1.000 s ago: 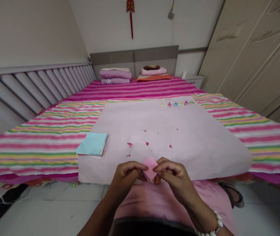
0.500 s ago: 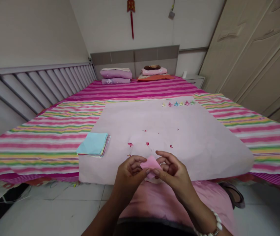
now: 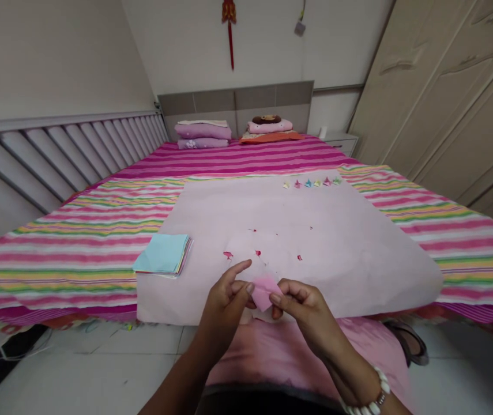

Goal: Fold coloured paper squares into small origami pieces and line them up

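Observation:
A small folded piece of pink paper (image 3: 265,291) is held up over the front edge of the big pale sheet (image 3: 337,248). My right hand (image 3: 302,300) pinches its right corner between thumb and fingers. At the left corner, my left hand (image 3: 231,297) has its thumb against curled fingers, while the index finger sticks out apart from the paper. A stack of coloured paper squares (image 3: 164,253), light blue on top, lies on the left of the sheet. Several small folded paper pieces (image 3: 308,183) in yellow, pink, blue and green form a row at the far right.
Small dark red marks or scraps (image 3: 258,253) dot the middle of the sheet. It lies on a striped bedspread (image 3: 77,248). A bed rail (image 3: 77,150) runs along the left; folded bedding (image 3: 203,134) is stacked at the headboard. A pink cushion (image 3: 281,357) lies in my lap.
My left index finger has lifted off the pink paper and stretched out. The paper has turned to a diamond shape facing me, and my right fingers have closed on its right corner.

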Action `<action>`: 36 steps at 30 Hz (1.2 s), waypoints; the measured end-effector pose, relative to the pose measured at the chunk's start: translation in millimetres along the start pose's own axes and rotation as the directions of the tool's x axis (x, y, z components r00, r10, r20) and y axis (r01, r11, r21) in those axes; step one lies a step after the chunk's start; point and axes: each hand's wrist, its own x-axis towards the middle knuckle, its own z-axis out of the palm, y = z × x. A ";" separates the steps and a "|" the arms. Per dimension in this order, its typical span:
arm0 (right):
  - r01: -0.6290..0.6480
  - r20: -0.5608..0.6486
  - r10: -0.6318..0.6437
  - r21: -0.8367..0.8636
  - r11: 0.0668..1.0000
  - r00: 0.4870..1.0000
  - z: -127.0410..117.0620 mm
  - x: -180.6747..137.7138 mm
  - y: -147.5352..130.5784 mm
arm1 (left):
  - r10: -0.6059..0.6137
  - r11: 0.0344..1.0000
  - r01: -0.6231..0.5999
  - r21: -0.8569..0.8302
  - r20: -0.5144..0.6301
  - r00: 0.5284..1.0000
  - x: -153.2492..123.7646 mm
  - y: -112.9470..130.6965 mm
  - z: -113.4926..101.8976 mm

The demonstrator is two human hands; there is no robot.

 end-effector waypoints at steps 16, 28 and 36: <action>0.016 -0.173 0.012 0.161 0.987 0.985 0.3 5.6 8.6 | -0.056 0.989 0.049 -0.137 -0.048 0.997 9.6 -8.0 12.7; 0.008 0.008 -0.011 0.316 0.949 1.000 -9.1 9.7 12.8 | -0.201 0.885 0.267 -0.380 0.205 0.958 5.0 -15.5 18.7; -0.137 0.207 0.050 0.428 0.893 0.977 -3.5 13.8 11.8 | -0.235 0.281 0.760 -0.586 0.726 0.646 -5.7 -21.9 21.8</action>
